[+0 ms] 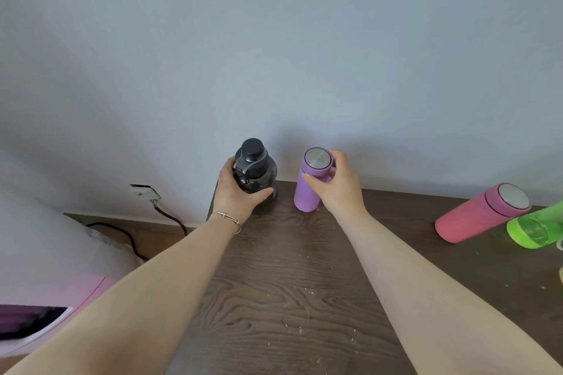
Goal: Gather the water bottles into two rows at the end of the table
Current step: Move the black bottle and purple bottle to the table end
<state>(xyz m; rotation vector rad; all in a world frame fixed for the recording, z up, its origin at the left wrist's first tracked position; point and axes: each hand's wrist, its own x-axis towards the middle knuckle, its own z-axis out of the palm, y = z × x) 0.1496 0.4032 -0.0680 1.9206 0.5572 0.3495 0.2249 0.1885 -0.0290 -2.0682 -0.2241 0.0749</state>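
Two bare forearms reach forward from the bottom edge across a dark wood-grain table point(292, 283), whose surface carries small pale specks. The left wrist wears a thin bracelet point(229, 219).

At the far end of the table, close to the wall point(274, 39), the left hand point(236, 192) is wrapped around the body of a black bottle point(254, 167). Its thumb lies across the near side of the bottle and its fingers curl around the left side, so the hand is closed in a grip. The bottle stands upright at the table's far left corner, cap up, with a strap loop at its neck.

Just to the right, with a clear gap between them, stands a purple bottle point(308, 189) with a flat silver lid. The right hand point(338, 186) clasps its upper part from the right, thumb across the near face and fingers behind the lid. Whether this bottle's base rests fully on the table cannot be told.

Well apart to the right, a pink bottle point(475, 216) with a silver lid leans in the wide-angle view near the far edge. Just beside it, at the right border, a green bottle point(536, 228) is partly cut off.

Left of the table, on the floor, a black cable point(170, 216) runs down from a wall socket point(141, 190).
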